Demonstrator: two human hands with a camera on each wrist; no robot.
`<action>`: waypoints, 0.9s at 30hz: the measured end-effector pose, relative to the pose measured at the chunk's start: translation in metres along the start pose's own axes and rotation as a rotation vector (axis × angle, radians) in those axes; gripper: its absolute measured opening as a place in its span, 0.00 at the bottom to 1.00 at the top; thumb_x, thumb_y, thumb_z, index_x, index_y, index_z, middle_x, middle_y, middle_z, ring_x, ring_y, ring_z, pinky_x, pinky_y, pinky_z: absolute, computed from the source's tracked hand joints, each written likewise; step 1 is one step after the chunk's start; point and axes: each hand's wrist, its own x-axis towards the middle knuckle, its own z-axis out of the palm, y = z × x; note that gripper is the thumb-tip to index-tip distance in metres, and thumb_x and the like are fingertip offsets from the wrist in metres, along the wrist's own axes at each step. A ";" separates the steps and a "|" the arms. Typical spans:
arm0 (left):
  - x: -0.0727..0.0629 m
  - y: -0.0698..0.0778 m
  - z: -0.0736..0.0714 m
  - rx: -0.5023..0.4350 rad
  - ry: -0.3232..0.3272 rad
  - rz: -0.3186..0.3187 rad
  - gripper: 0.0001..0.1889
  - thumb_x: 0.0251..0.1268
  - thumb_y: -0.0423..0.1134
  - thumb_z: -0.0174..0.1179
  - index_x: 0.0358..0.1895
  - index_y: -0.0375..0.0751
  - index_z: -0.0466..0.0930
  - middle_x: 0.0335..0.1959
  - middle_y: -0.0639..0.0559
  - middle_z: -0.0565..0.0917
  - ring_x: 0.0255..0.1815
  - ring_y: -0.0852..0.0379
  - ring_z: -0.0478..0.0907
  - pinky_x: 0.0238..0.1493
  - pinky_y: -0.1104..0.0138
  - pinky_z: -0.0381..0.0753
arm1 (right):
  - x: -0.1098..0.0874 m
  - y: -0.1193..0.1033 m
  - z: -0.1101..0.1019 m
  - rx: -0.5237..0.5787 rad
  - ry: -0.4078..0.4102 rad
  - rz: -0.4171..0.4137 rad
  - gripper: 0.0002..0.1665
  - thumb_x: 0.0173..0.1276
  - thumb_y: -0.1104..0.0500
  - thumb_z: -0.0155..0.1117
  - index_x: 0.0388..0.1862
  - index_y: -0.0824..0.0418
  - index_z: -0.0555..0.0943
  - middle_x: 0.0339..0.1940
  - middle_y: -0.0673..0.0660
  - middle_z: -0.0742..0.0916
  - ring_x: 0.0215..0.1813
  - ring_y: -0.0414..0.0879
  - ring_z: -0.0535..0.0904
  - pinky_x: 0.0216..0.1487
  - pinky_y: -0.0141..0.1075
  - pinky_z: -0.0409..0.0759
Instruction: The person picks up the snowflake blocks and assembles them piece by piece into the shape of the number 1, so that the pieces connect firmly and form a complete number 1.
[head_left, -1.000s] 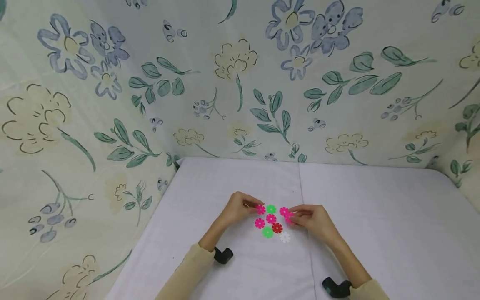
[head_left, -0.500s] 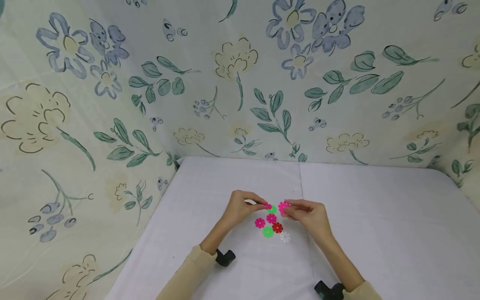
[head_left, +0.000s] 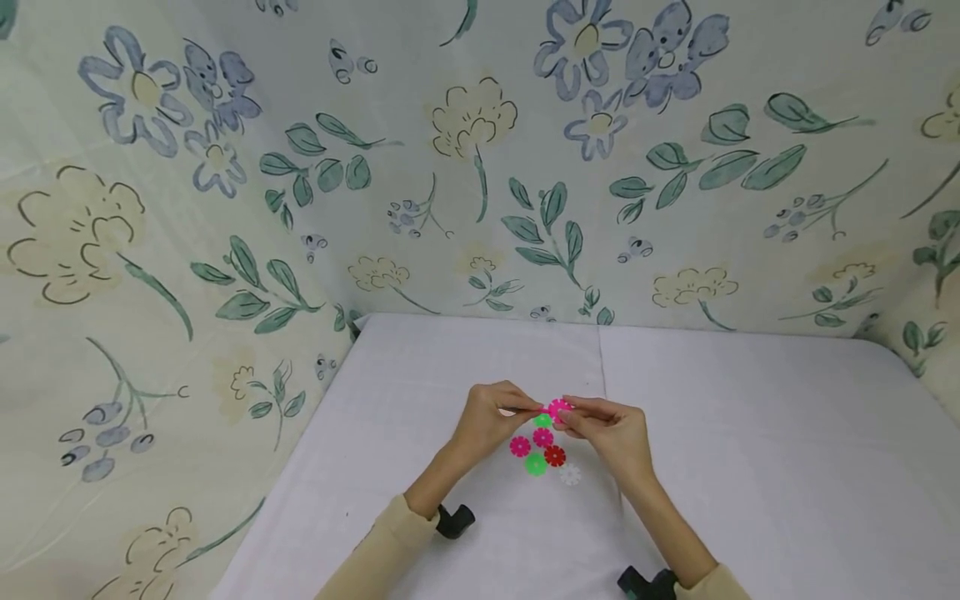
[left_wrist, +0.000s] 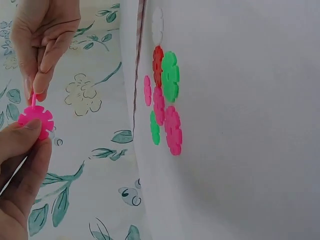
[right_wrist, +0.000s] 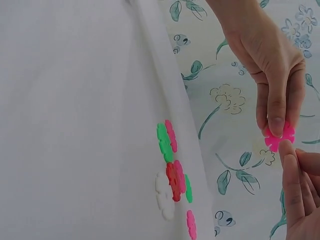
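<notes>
Near the middle of the table, my left hand (head_left: 491, 417) pinches a pink notched disc (left_wrist: 36, 120) between thumb and fingers. Facing it, my right hand (head_left: 618, 437) pinches a second pink notched disc (head_left: 558, 410), which shows edge-on in the left wrist view. The two discs meet at their rims, crosswise to each other, raised over the table. Below lie a red disc (head_left: 555, 456), a green disc (head_left: 536, 464), a white disc (head_left: 570, 474) and several more pink and green ones. One pink disc (right_wrist: 191, 225) on the cloth is hidden behind my right hand in the head view.
A white cloth (head_left: 765, 450) with a crease running front to back covers the table. Floral fabric (head_left: 480, 183) hangs behind and at the sides. Dark wrist cameras (head_left: 456, 522) sit at both cuffs.
Both hands have lifted a pink disc each from the cloth and moved towards each other, until the discs touch. The discs in the middle have stayed where they lay.
</notes>
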 end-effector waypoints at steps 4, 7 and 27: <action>0.002 -0.001 0.001 0.077 0.051 0.157 0.06 0.54 0.23 0.75 0.35 0.34 0.93 0.31 0.47 0.92 0.34 0.56 0.88 0.40 0.77 0.85 | -0.001 -0.002 0.004 0.015 0.042 -0.001 0.18 0.65 0.66 0.75 0.51 0.75 0.86 0.41 0.58 0.94 0.34 0.44 0.92 0.40 0.36 0.89; 0.003 0.000 0.001 0.127 0.104 0.244 0.08 0.53 0.20 0.74 0.32 0.34 0.93 0.29 0.48 0.91 0.32 0.57 0.87 0.39 0.78 0.84 | -0.001 -0.003 0.007 0.035 0.063 0.016 0.19 0.66 0.65 0.75 0.52 0.75 0.86 0.42 0.58 0.94 0.34 0.43 0.92 0.39 0.35 0.89; 0.003 0.009 0.006 0.146 0.028 0.084 0.11 0.59 0.29 0.74 0.45 0.37 0.91 0.41 0.48 0.91 0.42 0.55 0.88 0.45 0.72 0.87 | -0.002 -0.006 -0.002 -0.038 -0.052 0.050 0.23 0.67 0.65 0.73 0.60 0.69 0.84 0.43 0.61 0.93 0.40 0.38 0.92 0.45 0.30 0.88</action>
